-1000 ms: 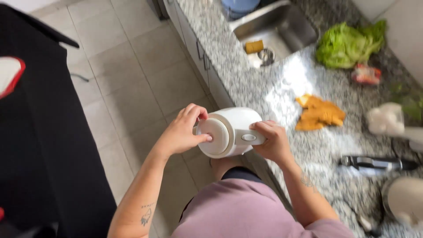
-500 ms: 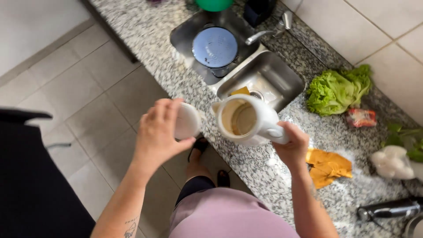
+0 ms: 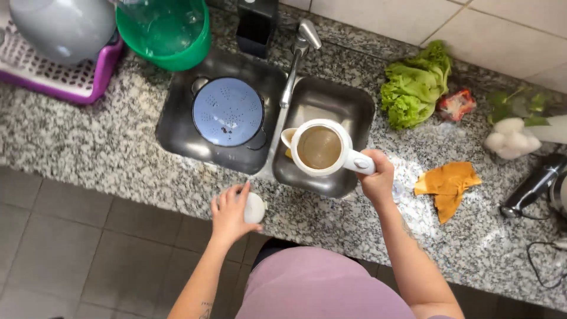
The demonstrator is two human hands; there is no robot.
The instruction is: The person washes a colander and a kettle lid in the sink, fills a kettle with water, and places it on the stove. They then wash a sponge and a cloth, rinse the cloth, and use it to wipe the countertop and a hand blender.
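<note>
My right hand (image 3: 376, 177) grips the handle of a white kettle (image 3: 321, 147) and holds it open-topped over the right basin of the steel sink (image 3: 348, 109). Its inside looks brownish. My left hand (image 3: 229, 211) rests on the granite counter's front edge, closed around the kettle's round white lid (image 3: 255, 208). A tap (image 3: 298, 53) rises between the two basins, just above the kettle.
A pale blue colander (image 3: 228, 111) lies in the left basin. A green bowl (image 3: 168, 32) and a purple drying rack (image 3: 59, 82) stand at the back left. Lettuce (image 3: 413, 85), an orange cloth (image 3: 446, 186), cauliflower (image 3: 511, 137) and a hand blender (image 3: 531, 186) lie right.
The lid came off the kettle. My right hand carried the kettle over the right basin, and my left hand brought the lid down onto the counter edge.
</note>
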